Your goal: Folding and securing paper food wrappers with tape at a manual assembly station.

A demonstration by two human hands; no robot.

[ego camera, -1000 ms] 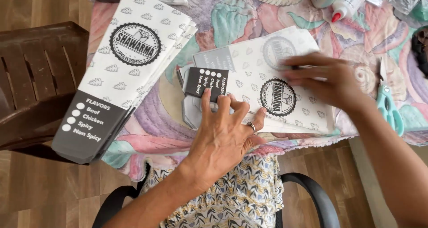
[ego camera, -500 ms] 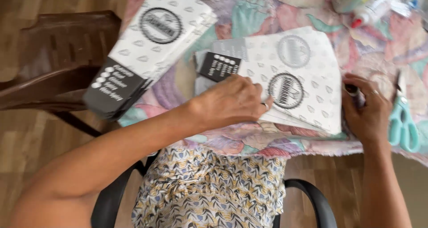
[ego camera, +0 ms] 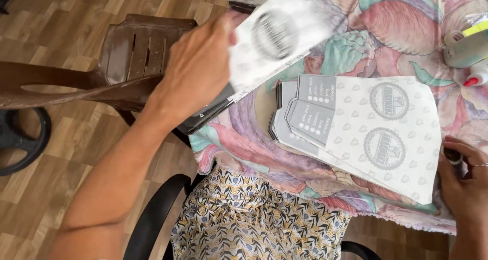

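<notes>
At the far left a brown plastic chair (ego camera: 127, 57) stood on the wooden floor (ego camera: 61, 184), pushed up against the table. Just right of it, the left hand (ego camera: 195, 69) reached up over the table edge, its fingers closed on the near end of a white printed paper sleeve (ego camera: 277, 39), which lay blurred on top of a stack of like sleeves slanting off the table corner; the thumb side of the grip was hidden behind the hand. Further right, a fanned pile of flat sleeves (ego camera: 371, 133) with grey ends and round stamped marks rested on the flowered tablecloth (ego camera: 244, 138), well apart from the left hand. Beyond it, at the upper right, a glue bottle with a red tip (ego camera: 475, 79) lay on the cloth. At the right edge the right hand (ego camera: 465, 181), a ring on one finger, was curled about a small dark object (ego camera: 452, 156) just beside the pile's corner; what that object was could not be told.
</notes>
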